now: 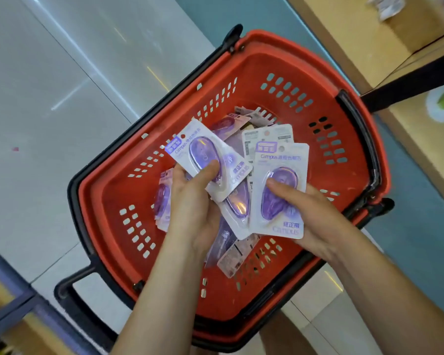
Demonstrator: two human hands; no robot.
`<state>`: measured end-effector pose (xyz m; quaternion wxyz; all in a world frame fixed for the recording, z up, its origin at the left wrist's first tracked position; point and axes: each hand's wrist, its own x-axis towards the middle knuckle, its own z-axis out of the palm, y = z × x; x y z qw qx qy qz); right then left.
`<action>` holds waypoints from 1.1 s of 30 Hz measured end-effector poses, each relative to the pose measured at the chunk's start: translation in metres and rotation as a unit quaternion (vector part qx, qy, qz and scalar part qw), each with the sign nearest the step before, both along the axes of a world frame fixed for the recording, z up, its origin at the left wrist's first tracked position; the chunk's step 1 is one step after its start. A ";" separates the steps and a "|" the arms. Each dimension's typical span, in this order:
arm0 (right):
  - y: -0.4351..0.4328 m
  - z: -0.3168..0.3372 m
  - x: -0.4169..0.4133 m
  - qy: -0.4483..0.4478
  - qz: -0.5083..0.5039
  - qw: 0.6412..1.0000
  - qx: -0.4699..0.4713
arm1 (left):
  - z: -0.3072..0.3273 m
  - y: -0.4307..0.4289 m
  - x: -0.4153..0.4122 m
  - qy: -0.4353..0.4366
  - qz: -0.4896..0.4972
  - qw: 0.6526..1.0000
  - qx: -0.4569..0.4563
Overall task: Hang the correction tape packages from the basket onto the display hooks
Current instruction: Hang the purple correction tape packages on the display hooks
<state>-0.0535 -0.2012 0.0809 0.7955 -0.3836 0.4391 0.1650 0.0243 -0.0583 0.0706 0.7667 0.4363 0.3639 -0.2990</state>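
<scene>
A red plastic basket (287,62) with black handles stands on the floor below me. Several white cards, each with a purple correction tape in a blister, lie loose in it (231,125). My left hand (192,201) holds a small stack of packages (190,147) over the basket, thumb pressed on the top blister. My right hand (310,211) grips another package (280,160), thumb on its purple blister, with more cards fanned behind it. No display hooks are in view.
Grey floor tiles (49,85) lie to the left of the basket. A wooden shelf unit (420,139) runs along the right side, with a black bar (408,80) crossing it. Another shelf edge (8,316) shows at the bottom left.
</scene>
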 end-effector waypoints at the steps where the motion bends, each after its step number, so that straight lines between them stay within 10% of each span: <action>1: 0.002 0.006 -0.001 -0.005 -0.009 1.000 0.005 | 0.006 0.000 0.000 0.008 0.000 1.000 -0.010; 8: 0.005 0.072 -0.013 0.001 -0.014 0.992 -0.129 | 0.083 0.007 -0.008 -0.007 -0.183 0.983 -0.003; 13: -0.006 0.158 -0.018 0.011 -0.021 0.981 -0.192 | 0.174 -0.001 -0.022 -0.174 -0.159 0.964 0.125; 21: -0.019 0.312 -0.041 -0.118 -0.085 0.973 -0.182 | 0.315 -0.006 -0.034 -0.369 -0.289 0.845 0.257; 33: 0.023 0.458 -0.116 -0.192 -0.282 0.903 -0.261 | 0.471 -0.012 -0.105 -0.425 -0.384 0.811 0.116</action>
